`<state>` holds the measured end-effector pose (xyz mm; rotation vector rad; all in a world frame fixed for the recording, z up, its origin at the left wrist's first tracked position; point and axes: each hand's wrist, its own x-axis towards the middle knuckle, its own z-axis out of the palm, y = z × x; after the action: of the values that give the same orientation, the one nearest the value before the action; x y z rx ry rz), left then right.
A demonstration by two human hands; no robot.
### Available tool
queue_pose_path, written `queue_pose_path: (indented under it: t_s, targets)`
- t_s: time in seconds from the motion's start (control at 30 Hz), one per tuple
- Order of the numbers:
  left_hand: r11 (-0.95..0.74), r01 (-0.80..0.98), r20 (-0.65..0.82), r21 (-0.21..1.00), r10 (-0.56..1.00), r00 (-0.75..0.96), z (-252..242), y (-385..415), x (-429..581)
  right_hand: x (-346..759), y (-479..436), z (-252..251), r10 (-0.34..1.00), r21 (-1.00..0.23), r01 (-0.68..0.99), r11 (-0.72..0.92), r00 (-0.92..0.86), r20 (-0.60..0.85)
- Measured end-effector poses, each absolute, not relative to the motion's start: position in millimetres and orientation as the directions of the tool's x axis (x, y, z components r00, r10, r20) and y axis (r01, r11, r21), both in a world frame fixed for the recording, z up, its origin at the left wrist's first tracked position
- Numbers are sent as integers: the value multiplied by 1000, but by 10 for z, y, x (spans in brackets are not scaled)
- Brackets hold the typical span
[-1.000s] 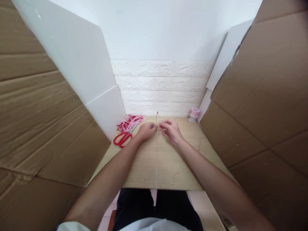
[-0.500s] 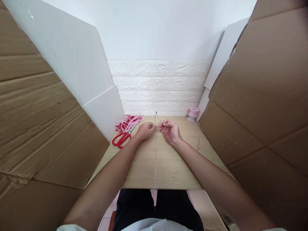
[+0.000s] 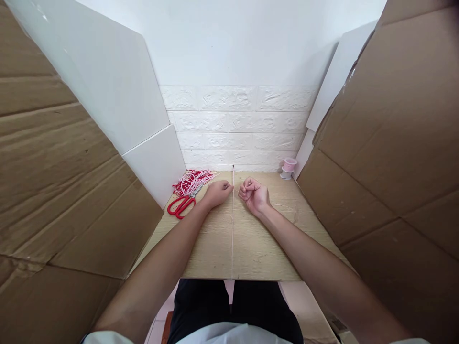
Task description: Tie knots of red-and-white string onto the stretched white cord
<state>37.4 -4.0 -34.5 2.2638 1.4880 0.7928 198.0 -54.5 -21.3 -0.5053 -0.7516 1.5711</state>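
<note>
A pale cord [image 3: 233, 239] runs straight down the middle of the wooden table, from a small dark peg [image 3: 233, 166] at the back to the front edge. Its far part looks thicker and knotted or braided. Just left of this part, my left hand [image 3: 219, 192] is closed, its fingertips pinched against the cord. My right hand [image 3: 254, 195] is closed a little to the right, palm turned up and fingers curled in. Both appear to grip a thin thread, mostly hidden by the fingers. A loose thread end [image 3: 283, 206] lies beyond my right wrist.
Red-handled scissors [image 3: 182, 205] lie at the left, their blades by a heap of red and pink-white cords [image 3: 193, 181]. Two stacked spools [image 3: 289, 166] stand at the back right corner. Cardboard walls [image 3: 376, 143] flank both sides, and a white brick-patterned wall [image 3: 229, 122] closes the back.
The fingers of my right hand have curled in tighter. My left hand stays beside the cord, with its fingers slightly shifted. The view has tilted very slightly.
</note>
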Motion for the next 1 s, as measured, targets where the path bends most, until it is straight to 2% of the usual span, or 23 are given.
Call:
queue_pose_path:
  t_s: [0.33,0.57,1.0]
  targets:
    - [-407,742,270,533,913,307,-337,-43,377,1958,-567,-189,987,-748,-663,-34,-141,80]
    - [-397,746,263,535,917,299,-331,-48,382,1955,-545,-233,997,-797,-602,54,-8,74]
    - [-405,710,266,576,914,305,-330,-43,371,1947,-548,-242,999,-821,-570,-20,-36,1]
